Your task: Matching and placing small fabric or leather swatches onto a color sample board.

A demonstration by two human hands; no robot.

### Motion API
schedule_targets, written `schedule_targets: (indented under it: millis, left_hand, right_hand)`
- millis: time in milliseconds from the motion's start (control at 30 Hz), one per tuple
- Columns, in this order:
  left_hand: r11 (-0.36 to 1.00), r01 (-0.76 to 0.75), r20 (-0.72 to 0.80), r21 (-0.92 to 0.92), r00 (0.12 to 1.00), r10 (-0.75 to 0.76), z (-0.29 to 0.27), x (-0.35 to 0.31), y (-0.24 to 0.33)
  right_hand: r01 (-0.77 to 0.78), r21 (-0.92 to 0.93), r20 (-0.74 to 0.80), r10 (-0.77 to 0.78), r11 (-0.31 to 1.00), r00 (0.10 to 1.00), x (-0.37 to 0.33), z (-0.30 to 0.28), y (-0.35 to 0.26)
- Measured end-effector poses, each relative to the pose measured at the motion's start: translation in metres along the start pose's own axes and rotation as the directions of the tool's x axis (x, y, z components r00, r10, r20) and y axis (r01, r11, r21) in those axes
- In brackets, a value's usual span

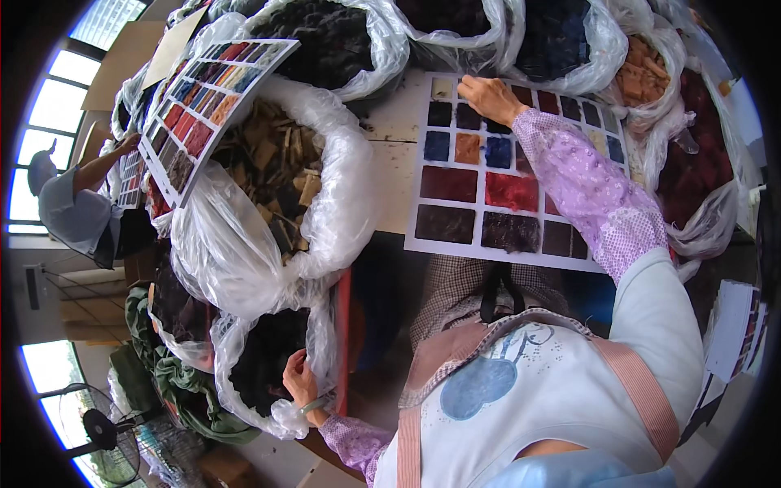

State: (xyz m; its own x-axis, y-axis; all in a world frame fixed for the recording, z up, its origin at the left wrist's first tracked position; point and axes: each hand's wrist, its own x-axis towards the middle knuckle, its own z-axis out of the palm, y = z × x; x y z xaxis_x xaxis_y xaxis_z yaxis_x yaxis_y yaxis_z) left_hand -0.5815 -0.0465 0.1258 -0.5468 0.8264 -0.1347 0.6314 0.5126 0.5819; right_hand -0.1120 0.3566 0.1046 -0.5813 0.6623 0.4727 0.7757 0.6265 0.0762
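The right hand [492, 98] was over the far left part of a white board [477, 226] with coloured cells, its fingers bunched and pointing down beside the cream cell [442, 88]; whether they pinched anything, I could not tell. The left hand [299, 381] was well apart from it, fingers loosely curled at the mouth of a clear plastic bag [321, 342] of black material [264, 362]; whether it gripped the plastic or a tuft was hidden too. The board lay before the person's body, its near edge above the lap. Good work at those small cells probably called for light fingertips, touching one cell at a time and leaving its neighbours flat. The purple sleeve [569, 175] crossed over several cells, so a raised forearm would have lowered the risk of rubbing them. At the bag, small amounts seemed wisest, with the loose rim held aside so no strands strayed. Farther out, a bare strip of the surface [394, 171] separated the board from a large bag of brown pieces [277, 163]. A second board [183, 191] stood tilted beyond it, and another person [73, 203] worked at far left.
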Motion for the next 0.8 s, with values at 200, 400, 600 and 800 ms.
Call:
schedule_targets:
  millis: [200, 400, 600, 800]
  left_hand:
    - [0.996, -0.069, -0.557, 0.057, 0.826, 0.089, -0.011, 0.000, 0.029]
    - [0.889, -0.383, -0.733, -0.253, 0.676, 0.083, 0.000, 0.029, 0.209]
    - [0.509, -0.855, -0.481, -0.102, 0.490, 0.727, 0.136, 0.109, 0.371]
    - [0.252, -0.963, -0.133, 0.098, 0.238, 0.962, 0.251, 0.174, 0.415]
  right_hand:
    - [-0.208, 0.078, 0.082, 0.202, 0.975, 0.976, 0.009, -0.003, 0.003]
    - [-0.495, 0.520, 0.343, 0.361, 0.696, 0.867, 0.004, -0.002, 0.029]
    - [-0.584, 0.367, 0.181, 0.561, 0.724, 0.808, -0.001, 0.014, 0.014]
    - [-0.578, 0.483, 0.245, 0.533, 0.657, 0.810, -0.009, -0.002, 0.018]
